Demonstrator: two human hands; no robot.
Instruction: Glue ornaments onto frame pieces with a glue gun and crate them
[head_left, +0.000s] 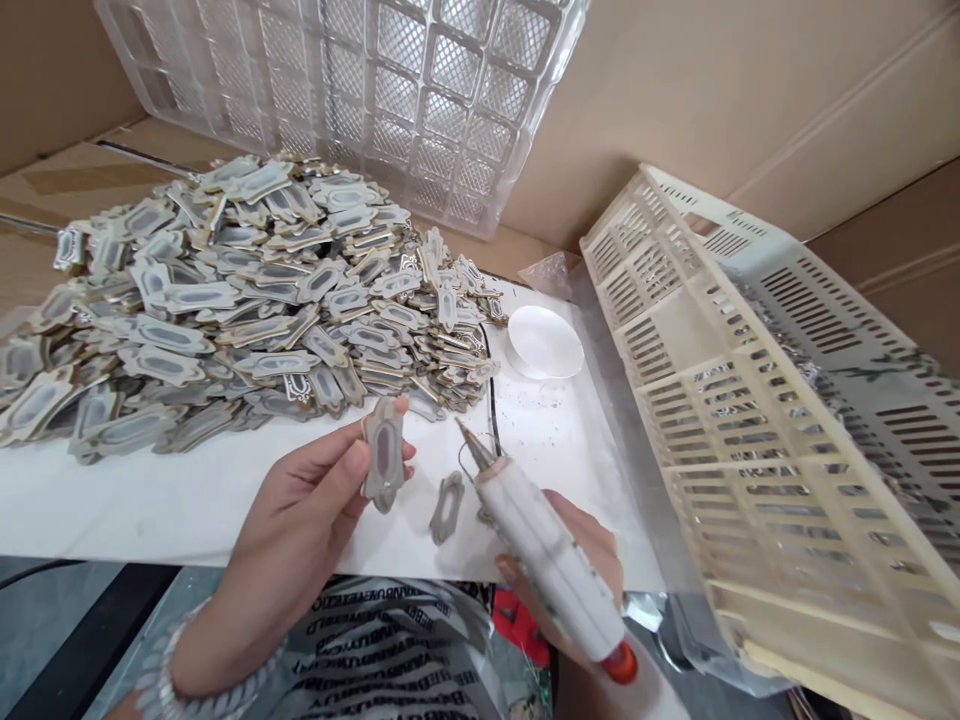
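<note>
Between the thumb and fingers of my left hand is a small ornate frame-shaped plate, upright, grey with a darker oval centre. My right hand is wrapped round a white glue gun with a tapered metal nozzle and an orange-red part at its rear. The nozzle points up and left, a short way right of the held plate, not touching it. A thin strand loops beside the tip. Below the nozzle a loose openwork frame lies on the white tabletop. Another small piece is partly hidden behind the glue gun.
A large heap of similar plates covers the left and back. Behind it leans a clear compartment tray. A white bowl stands right of the heap. On the right, a cream slotted plastic basket holds shiny metal pieces. Cardboard walls surround the table.
</note>
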